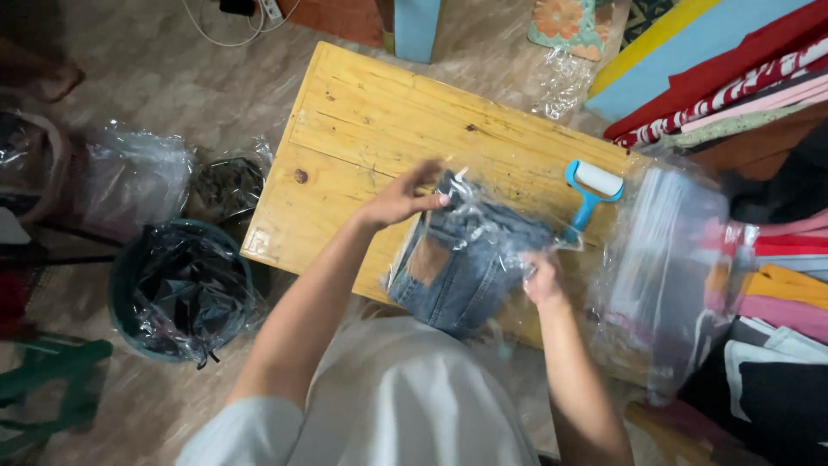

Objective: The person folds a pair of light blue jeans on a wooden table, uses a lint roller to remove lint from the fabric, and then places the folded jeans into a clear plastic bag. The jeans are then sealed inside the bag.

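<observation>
One folded pair of jeans (461,276) in one clear plastic bag (492,220) is held over the near edge of the wooden counter (362,129). The bag's top is gripped by the left hand (401,198), its right side is pinched by the closed right hand (543,280). One blue-handled lint roller (591,190) lies just beyond, beside one stack of clear bags (664,259).

Both forearms are extended forward. The left hand (398,200) is curled with fingers gripping; the right hand (543,281) is closed.
</observation>
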